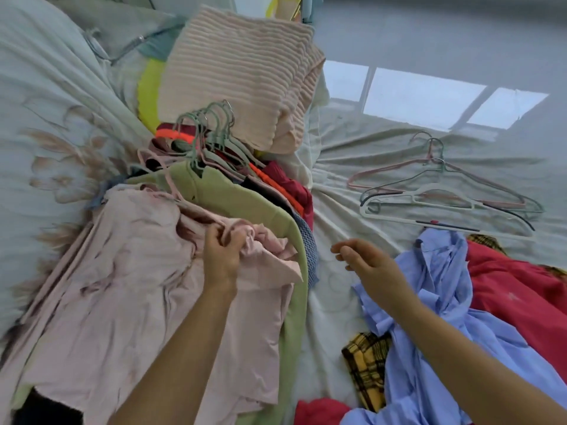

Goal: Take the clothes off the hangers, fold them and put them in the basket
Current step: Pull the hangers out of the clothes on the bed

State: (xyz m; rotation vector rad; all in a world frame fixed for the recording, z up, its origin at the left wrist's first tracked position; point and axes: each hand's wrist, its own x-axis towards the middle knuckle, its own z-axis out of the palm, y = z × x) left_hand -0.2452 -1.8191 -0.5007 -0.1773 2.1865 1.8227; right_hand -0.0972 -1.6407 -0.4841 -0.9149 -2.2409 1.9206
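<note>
Beside bare sheet [331, 305], left hand [221, 254] fingers clamp the pink shirt [138, 286]; right hand [366, 259] fingers hang apart.

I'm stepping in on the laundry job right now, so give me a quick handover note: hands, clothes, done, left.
Left hand grips the pink shirt atop the pile of hung clothes. Right hand open, empty, above the bed.
Done: empty hangers lie on the bed; blue shirt and red garment are off hangers, unfolded.
Left: strip the pile, fold everything, fill the basket, which is not in view.
</note>
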